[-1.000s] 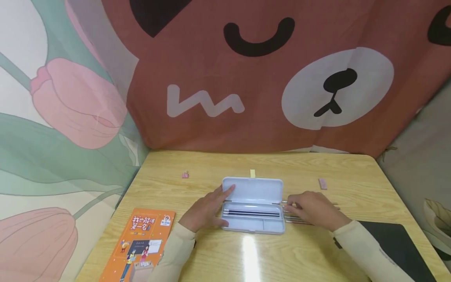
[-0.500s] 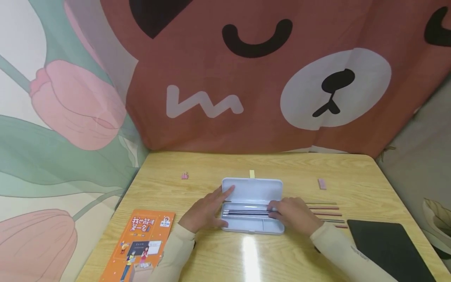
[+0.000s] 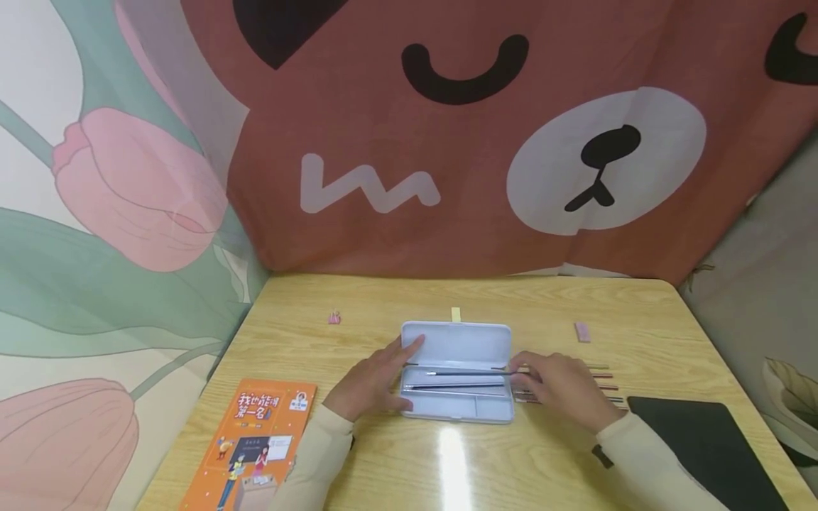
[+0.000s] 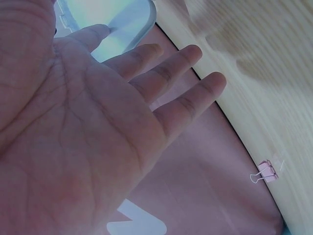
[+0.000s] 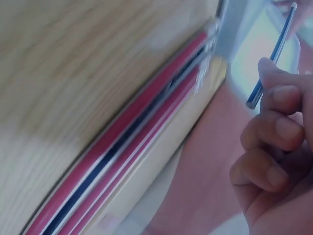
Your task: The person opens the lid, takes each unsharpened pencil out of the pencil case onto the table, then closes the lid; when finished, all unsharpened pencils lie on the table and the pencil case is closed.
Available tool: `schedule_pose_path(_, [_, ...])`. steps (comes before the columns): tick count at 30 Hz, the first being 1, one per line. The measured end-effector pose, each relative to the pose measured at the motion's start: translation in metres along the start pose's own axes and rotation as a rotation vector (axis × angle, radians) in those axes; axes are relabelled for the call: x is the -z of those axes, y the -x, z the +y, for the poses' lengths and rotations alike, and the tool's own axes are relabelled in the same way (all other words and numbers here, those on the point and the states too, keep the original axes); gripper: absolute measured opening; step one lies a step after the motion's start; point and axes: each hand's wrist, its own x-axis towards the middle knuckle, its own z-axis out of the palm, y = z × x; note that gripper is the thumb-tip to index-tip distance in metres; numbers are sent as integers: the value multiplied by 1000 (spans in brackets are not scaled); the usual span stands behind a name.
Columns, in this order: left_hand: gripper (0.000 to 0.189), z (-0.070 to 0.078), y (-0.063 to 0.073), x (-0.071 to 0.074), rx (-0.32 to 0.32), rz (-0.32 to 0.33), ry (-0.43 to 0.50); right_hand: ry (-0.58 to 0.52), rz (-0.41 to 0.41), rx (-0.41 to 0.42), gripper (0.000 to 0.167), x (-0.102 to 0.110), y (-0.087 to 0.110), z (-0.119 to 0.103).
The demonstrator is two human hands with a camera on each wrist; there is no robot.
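Lower centre, I'm remotely watching the right hand (image 3: 562,387) pinching a pencil (image 3: 469,373) near one end, perhaps risking tipping, while the left hand (image 3: 369,383), fingers spread, is touching the case (image 3: 466,344).

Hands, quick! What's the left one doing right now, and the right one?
Left hand: open, fingers spread, touching the pencil case.
Right hand: closed, pinching a dark pencil.

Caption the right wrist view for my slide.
Right hand pinching a dark pencil, with red and dark striped pencils lying on the wooden table.
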Motion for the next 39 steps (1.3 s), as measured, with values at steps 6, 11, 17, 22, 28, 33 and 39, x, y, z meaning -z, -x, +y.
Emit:
schedule_pose_path(6, [116, 0, 0, 0, 0, 1, -10, -60, -94, -136, 13, 32, 39, 34])
schedule_pose_path(11, [116, -1, -1, 0, 7, -3, -3, -87, -153, -212, 12, 44, 76, 64])
schedule_pose_path(17, [116, -1, -2, 0, 1, -5, -9, -117, -189, -239, 8, 49, 105, 86])
schedule_pose_path(22, [115, 1, -2, 0, 9, -4, -12, -130, -257, -296, 8, 46, 111, 93])
schedule_pose_path(28, [115, 2, -1, 1, 16, -7, 2, -65, -274, -343, 12, 41, 105, 90])
schedule_pose_path(33, [115, 2, -1, 1, 14, -9, -2, -49, -279, -350, 13, 40, 103, 90])
schedule_pose_path(39, [116, 0, -1, 0, 17, -10, -2, -10, -232, -303, 11, 40, 107, 91])
